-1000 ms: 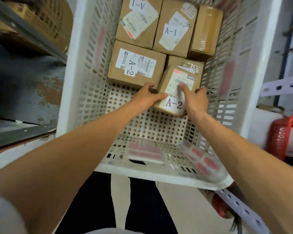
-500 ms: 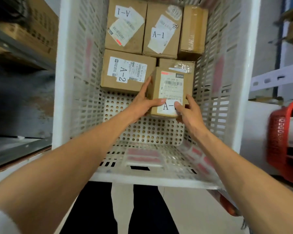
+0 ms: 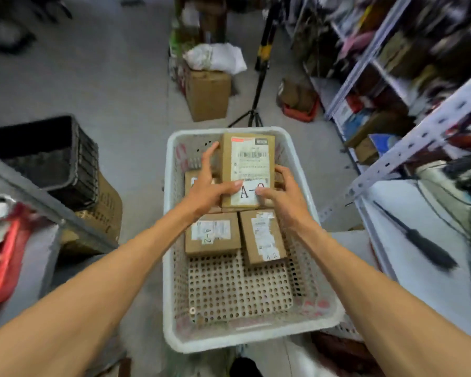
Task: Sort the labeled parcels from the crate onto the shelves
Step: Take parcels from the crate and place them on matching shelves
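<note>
Crate (image 3: 256,340), white perforated plastic, fills ctr-btm of frame; parcels lie flat in its far half. Held parcel (image 3: 249,156) is up over crate's far end, frame ctr. Its long axis runs top-to-btm of frame, label faces cam, "A-" mark at its lower end, digit hidden by a finger. L hand (image 3: 207,190) grips its left edge, thumb on label. R hand (image 3: 280,194) grips its lower right corner. Just below in crate: A-2 parcel (image 3: 212,236) left, A-1 parcel (image 3: 264,236) right, side by side.
</note>
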